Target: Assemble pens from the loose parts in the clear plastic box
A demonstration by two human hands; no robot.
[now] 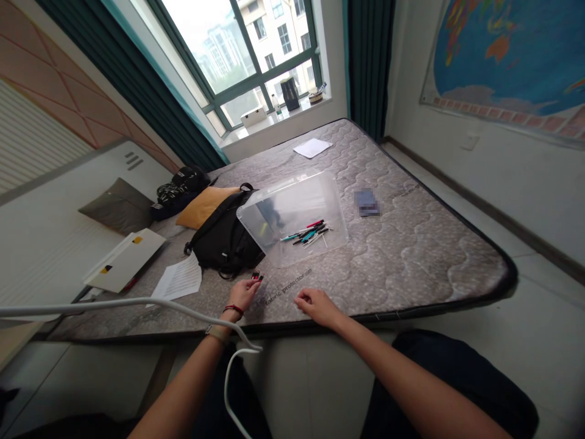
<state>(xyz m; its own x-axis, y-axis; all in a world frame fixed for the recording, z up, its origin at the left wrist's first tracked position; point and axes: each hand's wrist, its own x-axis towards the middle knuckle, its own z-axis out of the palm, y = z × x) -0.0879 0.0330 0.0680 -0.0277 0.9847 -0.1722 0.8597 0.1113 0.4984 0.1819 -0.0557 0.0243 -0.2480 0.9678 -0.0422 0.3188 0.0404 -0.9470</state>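
My left hand (244,294), with a red cord and a watch band at the wrist, is closed on some small red and black pieces (258,277); they look like pen ends, but their kind is unclear. To its right, my right hand (316,306) has its fingers curled together just over the mattress edge; whatever may be inside them is hidden. Beyond both hands, a clear plastic bin (304,195) lies tipped with its opening to one side. Inside it is a loose pile of pens (311,233) in black, teal, red and white.
A black bag (228,238) leans against the bin's left side on the mattress (411,262). Printed paper (179,277) and a white box file (128,259) lie further left. A blurred bluish item (367,202) is right of the bin. A white cable (183,308) crosses my left forearm.
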